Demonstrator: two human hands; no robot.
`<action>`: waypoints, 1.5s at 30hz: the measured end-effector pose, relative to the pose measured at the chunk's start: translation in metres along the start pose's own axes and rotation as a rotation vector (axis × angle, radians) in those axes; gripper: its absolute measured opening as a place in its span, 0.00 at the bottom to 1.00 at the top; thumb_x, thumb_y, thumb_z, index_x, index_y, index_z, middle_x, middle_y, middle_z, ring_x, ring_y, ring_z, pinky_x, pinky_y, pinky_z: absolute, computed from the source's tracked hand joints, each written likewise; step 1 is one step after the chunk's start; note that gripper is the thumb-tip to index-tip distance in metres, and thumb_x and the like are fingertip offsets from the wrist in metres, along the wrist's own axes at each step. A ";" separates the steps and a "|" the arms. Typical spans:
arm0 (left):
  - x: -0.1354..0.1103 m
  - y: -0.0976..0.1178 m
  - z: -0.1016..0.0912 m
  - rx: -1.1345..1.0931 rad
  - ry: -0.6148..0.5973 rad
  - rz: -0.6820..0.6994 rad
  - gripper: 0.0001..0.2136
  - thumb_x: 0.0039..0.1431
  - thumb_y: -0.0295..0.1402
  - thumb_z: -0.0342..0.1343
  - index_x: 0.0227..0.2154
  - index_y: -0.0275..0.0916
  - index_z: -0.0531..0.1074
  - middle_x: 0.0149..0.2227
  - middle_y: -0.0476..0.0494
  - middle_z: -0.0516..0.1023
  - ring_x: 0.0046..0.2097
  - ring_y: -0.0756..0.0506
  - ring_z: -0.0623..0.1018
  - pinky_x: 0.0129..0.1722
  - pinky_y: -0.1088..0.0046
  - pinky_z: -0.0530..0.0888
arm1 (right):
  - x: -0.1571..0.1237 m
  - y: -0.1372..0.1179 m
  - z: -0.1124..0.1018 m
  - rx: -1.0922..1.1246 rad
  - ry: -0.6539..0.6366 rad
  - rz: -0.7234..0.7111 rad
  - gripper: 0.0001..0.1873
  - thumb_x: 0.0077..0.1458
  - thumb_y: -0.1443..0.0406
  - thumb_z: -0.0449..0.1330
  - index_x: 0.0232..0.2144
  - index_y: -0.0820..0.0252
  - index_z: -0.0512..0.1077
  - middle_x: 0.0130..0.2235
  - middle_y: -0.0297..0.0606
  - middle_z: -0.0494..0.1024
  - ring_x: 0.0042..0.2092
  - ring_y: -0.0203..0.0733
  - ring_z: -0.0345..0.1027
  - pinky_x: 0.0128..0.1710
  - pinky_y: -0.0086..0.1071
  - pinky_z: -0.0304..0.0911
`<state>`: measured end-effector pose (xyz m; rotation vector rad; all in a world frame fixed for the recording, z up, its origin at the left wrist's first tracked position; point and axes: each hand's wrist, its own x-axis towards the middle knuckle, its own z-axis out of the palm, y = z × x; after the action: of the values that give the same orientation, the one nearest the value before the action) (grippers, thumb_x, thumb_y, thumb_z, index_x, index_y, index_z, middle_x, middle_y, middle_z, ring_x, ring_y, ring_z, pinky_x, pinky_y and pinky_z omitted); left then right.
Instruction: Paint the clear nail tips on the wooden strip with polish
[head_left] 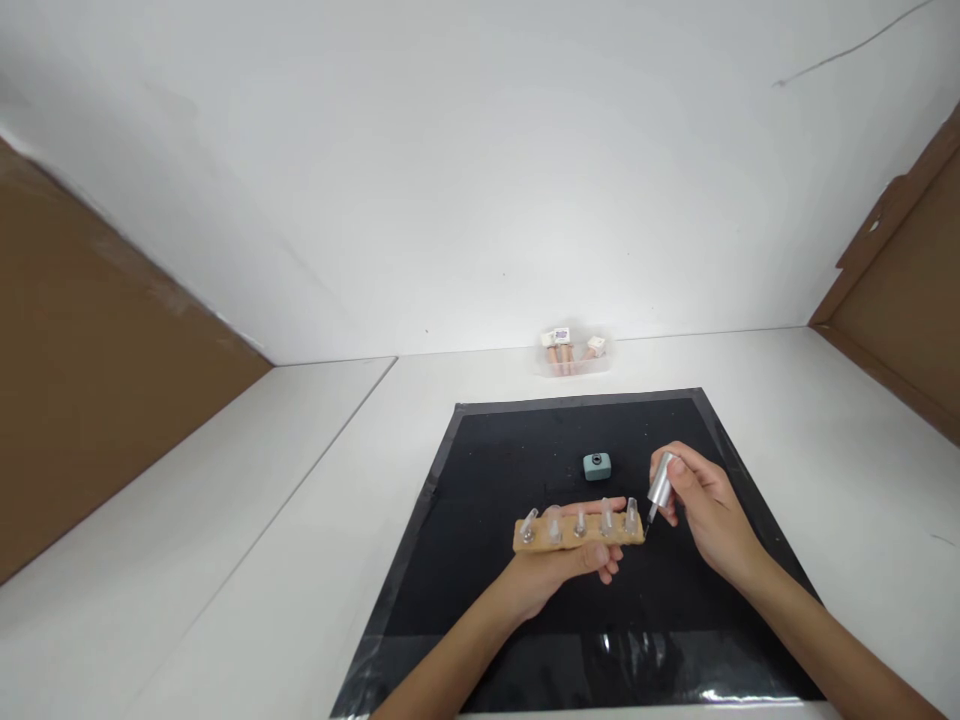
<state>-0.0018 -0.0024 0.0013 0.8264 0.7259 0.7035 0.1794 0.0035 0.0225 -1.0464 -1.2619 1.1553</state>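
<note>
My left hand (553, 572) is closed around a tan strip (592, 531), thumb along the front edge and fingers behind and below. Several clear false nail tips (631, 514) stand in a row on it, some of them tilted. My right hand (709, 502) pinches the silver cap of a nail polish brush (661, 480). Its dark bristle end points down beside the strip's right end; whether they touch, I cannot tell. Behind the strip, a small teal nail polish bottle (597, 467) with a dark round opening rests on the mat.
A black mat (495, 450) with taped edges covers part of the white table (300, 500). Near the back wall stands a clear plastic tray (574, 368) holding several pinkish pieces with white tops. Brown cardboard panels (97, 330) flank the table on both sides.
</note>
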 end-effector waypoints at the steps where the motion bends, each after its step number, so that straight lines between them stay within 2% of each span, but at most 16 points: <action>1: 0.000 0.000 0.000 0.002 0.000 0.002 0.29 0.34 0.39 0.69 0.44 0.35 0.74 0.25 0.46 0.76 0.26 0.51 0.73 0.28 0.74 0.71 | 0.000 0.000 0.000 -0.001 0.001 0.002 0.22 0.54 0.48 0.53 0.23 0.60 0.66 0.18 0.28 0.60 0.17 0.29 0.51 0.14 0.24 0.52; 18: 0.000 0.000 -0.001 -0.009 -0.005 -0.003 0.29 0.34 0.38 0.69 0.44 0.35 0.74 0.25 0.46 0.76 0.26 0.51 0.73 0.27 0.74 0.70 | -0.001 -0.002 0.001 -0.036 0.018 -0.015 0.23 0.53 0.47 0.53 0.23 0.60 0.67 0.17 0.28 0.59 0.17 0.30 0.50 0.15 0.25 0.49; 27: 0.000 0.002 0.002 -0.011 -0.005 -0.043 0.30 0.30 0.40 0.70 0.42 0.34 0.75 0.23 0.46 0.76 0.25 0.50 0.73 0.26 0.74 0.70 | -0.001 -0.013 0.004 -0.133 0.063 -0.118 0.21 0.51 0.49 0.56 0.20 0.60 0.68 0.17 0.29 0.62 0.17 0.31 0.51 0.16 0.26 0.50; 34: -0.001 -0.001 0.000 -0.018 -0.010 -0.031 0.30 0.31 0.41 0.70 0.42 0.33 0.75 0.23 0.45 0.76 0.25 0.50 0.73 0.26 0.73 0.70 | -0.003 -0.013 0.004 -0.159 0.099 -0.130 0.20 0.52 0.50 0.57 0.20 0.59 0.69 0.16 0.29 0.62 0.17 0.31 0.51 0.15 0.26 0.50; 40: -0.001 0.000 0.000 -0.008 0.005 -0.030 0.30 0.31 0.40 0.70 0.42 0.33 0.75 0.23 0.45 0.76 0.25 0.49 0.73 0.27 0.71 0.70 | -0.001 -0.008 0.001 0.070 0.076 -0.002 0.20 0.48 0.49 0.59 0.25 0.60 0.71 0.16 0.27 0.59 0.17 0.30 0.50 0.14 0.25 0.50; 45: -0.001 0.001 0.001 -0.012 0.020 -0.025 0.31 0.30 0.41 0.70 0.41 0.33 0.75 0.22 0.46 0.75 0.24 0.50 0.72 0.26 0.72 0.70 | 0.001 -0.012 0.000 0.278 0.048 0.124 0.20 0.46 0.49 0.62 0.29 0.60 0.74 0.18 0.29 0.61 0.19 0.31 0.51 0.13 0.24 0.50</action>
<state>-0.0015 -0.0033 0.0027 0.7988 0.7482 0.6942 0.1796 0.0031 0.0342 -0.9467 -0.9765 1.3494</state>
